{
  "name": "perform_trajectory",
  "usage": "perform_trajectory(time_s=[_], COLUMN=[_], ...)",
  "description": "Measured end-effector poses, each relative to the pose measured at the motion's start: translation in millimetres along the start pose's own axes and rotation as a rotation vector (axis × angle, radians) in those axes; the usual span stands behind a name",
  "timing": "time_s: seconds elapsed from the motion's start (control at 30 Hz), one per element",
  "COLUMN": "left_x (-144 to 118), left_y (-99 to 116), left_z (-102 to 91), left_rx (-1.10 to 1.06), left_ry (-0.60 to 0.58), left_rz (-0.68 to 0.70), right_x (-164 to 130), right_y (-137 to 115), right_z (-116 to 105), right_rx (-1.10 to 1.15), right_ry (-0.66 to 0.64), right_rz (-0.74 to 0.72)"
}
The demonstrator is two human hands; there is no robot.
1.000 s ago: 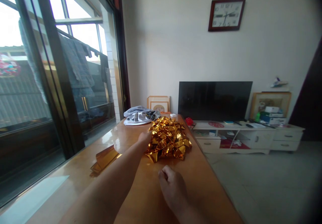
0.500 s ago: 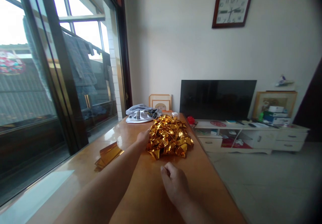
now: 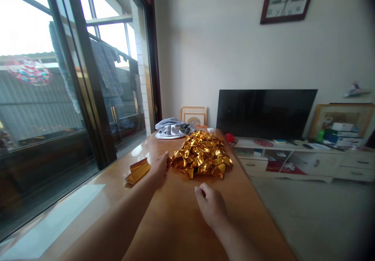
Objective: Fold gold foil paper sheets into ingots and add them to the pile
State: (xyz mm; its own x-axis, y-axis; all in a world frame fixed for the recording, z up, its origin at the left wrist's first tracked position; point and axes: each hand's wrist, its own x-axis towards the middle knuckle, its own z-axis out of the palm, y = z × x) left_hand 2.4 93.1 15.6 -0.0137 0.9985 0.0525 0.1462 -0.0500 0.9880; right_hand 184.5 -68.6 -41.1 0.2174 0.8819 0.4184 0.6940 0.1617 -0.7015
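A heap of folded shiny gold foil papers (image 3: pixel 203 155) rests on the wooden table (image 3: pixel 175 222). At its left edge is my left hand (image 3: pixel 159 170), fingers stretched forward close to the nearest pieces; no piece shows in it. A small stack of flat gold foil sheets (image 3: pixel 138 172) lies to the left of that hand. My right hand (image 3: pixel 211 205) is curled into a loose fist in front of the heap, apart from it, and nothing shows in its fingers.
Grey-white cloth (image 3: pixel 171 129) lies at the table's far end, near a small white box (image 3: pixel 210 129). A sliding glass door (image 3: pixel 79 73) borders the left side. Beyond the table's right edge stand a television (image 3: pixel 265 114) and a white cabinet (image 3: pixel 328 165).
My left hand has drawn back slightly from the side of the heap, and its fingers show more. The right hand keeps its fist. The view has turned a little to the left.
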Motion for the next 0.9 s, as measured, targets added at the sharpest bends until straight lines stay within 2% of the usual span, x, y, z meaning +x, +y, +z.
perform_trajectory(time_s=[0.13, 0.23, 0.33, 0.4, 0.5, 0.67, 0.77, 0.9], left_x=[-24, -33, -39, -43, -49, -48, -42, -34], left_y=[-9, -14, -22, -30, -44, -57, -60, -68], left_z=[-38.8, -72.2, -100.6, -112.9, -120.3, -118.0, -115.9, -115.2], left_rx=[-0.103, -0.132, -0.105, -0.05, 0.078, 0.298, 0.449, 0.764], left_ry=[0.089, 0.219, 0.352, 0.407, 0.43, 0.359, 0.277, 0.167], left_rz=[0.039, 0.081, 0.141, 0.178, 0.222, 0.302, 0.353, 0.369], right_x=[0, 0, 0, 0, 0, 0, 0, 1], right_y=[5, 10, 14, 16, 20, 23, 24, 24], right_z=[1, 1, 1, 1, 2, 3, 3, 4], right_rx=[0.01, 0.033, 0.041, 0.042, 0.064, 0.091, 0.102, 0.127], right_ry=[-0.007, 0.005, 0.0, 0.0, -0.028, -0.06, -0.085, -0.103], right_rz=[-0.005, -0.021, -0.02, -0.01, -0.003, 0.043, 0.085, 0.109])
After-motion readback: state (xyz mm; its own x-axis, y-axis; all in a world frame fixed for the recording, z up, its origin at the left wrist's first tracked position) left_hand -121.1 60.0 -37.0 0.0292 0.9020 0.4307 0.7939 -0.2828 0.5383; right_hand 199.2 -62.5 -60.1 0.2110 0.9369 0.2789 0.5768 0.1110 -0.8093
